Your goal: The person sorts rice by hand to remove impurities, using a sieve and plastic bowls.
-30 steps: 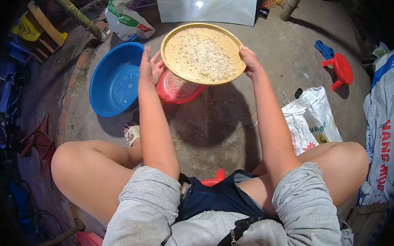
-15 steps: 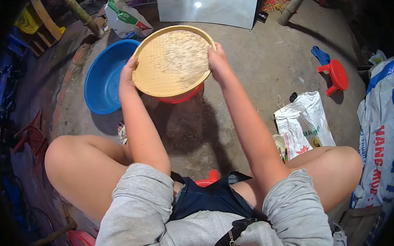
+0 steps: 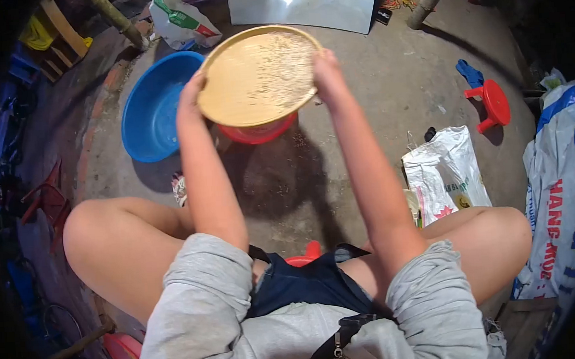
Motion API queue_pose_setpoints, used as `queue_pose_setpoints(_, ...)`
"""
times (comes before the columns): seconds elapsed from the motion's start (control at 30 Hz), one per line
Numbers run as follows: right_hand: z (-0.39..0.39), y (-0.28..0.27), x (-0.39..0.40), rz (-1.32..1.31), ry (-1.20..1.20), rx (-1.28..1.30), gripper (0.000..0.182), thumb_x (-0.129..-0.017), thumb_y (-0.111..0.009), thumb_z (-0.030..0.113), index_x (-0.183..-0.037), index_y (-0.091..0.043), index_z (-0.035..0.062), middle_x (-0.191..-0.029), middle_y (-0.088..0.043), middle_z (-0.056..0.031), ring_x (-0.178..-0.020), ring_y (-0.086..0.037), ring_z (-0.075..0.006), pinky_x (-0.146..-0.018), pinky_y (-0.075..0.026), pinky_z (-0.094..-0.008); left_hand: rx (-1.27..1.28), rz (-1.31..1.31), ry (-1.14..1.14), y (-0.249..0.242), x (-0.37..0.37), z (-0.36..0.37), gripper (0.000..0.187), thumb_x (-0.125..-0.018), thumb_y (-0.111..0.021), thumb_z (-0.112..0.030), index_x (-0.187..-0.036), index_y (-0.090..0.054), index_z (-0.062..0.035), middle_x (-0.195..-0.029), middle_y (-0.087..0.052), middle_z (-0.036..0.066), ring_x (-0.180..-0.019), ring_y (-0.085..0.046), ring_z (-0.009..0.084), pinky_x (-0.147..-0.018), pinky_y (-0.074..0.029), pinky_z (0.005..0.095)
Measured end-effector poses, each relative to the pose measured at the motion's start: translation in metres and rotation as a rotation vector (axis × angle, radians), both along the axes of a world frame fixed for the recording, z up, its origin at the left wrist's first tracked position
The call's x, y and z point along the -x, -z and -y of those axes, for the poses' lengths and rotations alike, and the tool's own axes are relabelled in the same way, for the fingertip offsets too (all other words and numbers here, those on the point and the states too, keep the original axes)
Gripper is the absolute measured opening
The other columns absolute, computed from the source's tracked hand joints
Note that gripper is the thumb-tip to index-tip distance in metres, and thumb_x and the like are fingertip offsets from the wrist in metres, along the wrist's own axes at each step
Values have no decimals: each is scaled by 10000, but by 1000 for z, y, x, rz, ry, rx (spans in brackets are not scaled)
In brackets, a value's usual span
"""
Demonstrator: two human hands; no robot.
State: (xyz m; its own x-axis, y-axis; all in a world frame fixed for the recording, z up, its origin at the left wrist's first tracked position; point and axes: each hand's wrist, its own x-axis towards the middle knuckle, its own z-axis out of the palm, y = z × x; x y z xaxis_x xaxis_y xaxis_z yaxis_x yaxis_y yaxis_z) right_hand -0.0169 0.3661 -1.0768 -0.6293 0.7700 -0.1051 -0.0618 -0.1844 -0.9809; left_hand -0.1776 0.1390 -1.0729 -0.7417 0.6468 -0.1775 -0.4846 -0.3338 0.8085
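Note:
A round woven winnowing basket is held out in front of me at arm's length, above the floor. My left hand is closed on its left rim, and my right hand grips the right rim. Pale grains, blurred by motion, lie mostly over the right half of the basket. Partly hidden below the basket is a red plastic container. Left of it stands a wide blue basin, its near right side passing behind my left hand and forearm.
A white printed sack lies on the floor at right, with a larger sack beyond it. A small red stool and a blue item are at the right. A shiny panel and a bag stand at the back.
The basket has moved slightly up and to the right with both hands. The grains have spread and shifted toward the right rim.

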Motion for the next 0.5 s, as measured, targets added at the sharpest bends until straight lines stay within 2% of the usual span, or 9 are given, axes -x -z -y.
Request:
queue_pose_setpoints(0.03,19,-6,4,-23,6,31,272,-929,-410,178,-1131,-457,2,-968,-579,-145,-846,-574,-222,-721,-487,-346,-21,0,-44,-5,-3,12,345,-883,-412,-121,-1204,-493,-26,-1082,-598,156,-930,-616,258,-802,-515,393)
queue_pose_setpoints(0.13,-9,-30,-15,45,-46,12,301,-913,-428,163,-1161,-436,-6,-1022,-566,-190,-927,-573,-252,-782,-484,-377,18,-46,-113,3,-11,-9,344,-880,-432,-127,-1201,-482,-17,-1052,-600,144,-902,-615,247,-777,-513,394)
queue_pose_setpoints(0.2,-73,-21,-25,26,-176,157,293,-911,-434,151,-1157,-449,-8,-968,-596,-172,-841,-617,-230,-714,-526,-361,94,-102,-133,2,-33,-55,320,-875,-451,-141,-1167,-494,-16,-977,-594,120,-854,-591,225,-759,-494,383)
queue_pose_setpoints(0.27,-120,-5,-50,-84,-189,258,260,-908,-431,137,-1121,-477,-6,-917,-616,-151,-748,-635,-209,-652,-547,-361,92,-150,-263,-3,-73,-97,304,-864,-464,-155,-1135,-501,-20,-915,-570,106,-819,-551,206,-756,-472,373)
queue_pose_setpoints(0.3,-120,-10,-58,-81,-177,256,260,-908,-431,137,-1121,-477,-6,-917,-616,-151,-748,-635,-209,-652,-547,-361,90,-146,-251,-6,-75,-101,304,-864,-464,-155,-1135,-501,-20,-915,-570,106,-819,-551,206,-756,-472,373)
queue_pose_setpoints(0.4,-96,-19,-54,-57,-119,204,226,-894,-446,135,-1067,-502,0,-905,-613,-144,-753,-627,-201,-642,-538,-361,124,-147,-164,-1,-52,-91,354,-877,-424,-147,-1193,-473,4,-1052,-581,167,-931,-580,252,-828,-472,390)
queue_pose_setpoints(0.43,-90,-1,-36,-64,-166,160,250,-895,-455,147,-1101,-475,6,-946,-590,-146,-792,-602,-210,-674,-523,-364,101,-171,-120,7,-29,-71,354,-879,-414,-150,-1192,-477,2,-1060,-583,167,-929,-587,257,-831,-479,380)
queue_pose_setpoints(0.47,-54,-12,-29,-64,-88,70,279,-902,-450,158,-1140,-440,13,-1005,-559,-154,-873,-565,-228,-744,-493,-376,46,-122,-86,-13,-35,-48,360,-884,-417,-150,-1211,-471,-9,-1081,-583,171,-949,-595,265,-831,-493,387)
queue_pose_setpoints(0.5,-17,-30,-25,-68,-60,92,304,-908,-447,170,-1169,-414,18,-1048,-541,-167,-947,-532,-241,-804,-457,-382,27,-28,-62,-5,-12,-30,368,-893,-422,-161,-1231,-461,-23,-1105,-579,175,-972,-595,275,-833,-499,407)
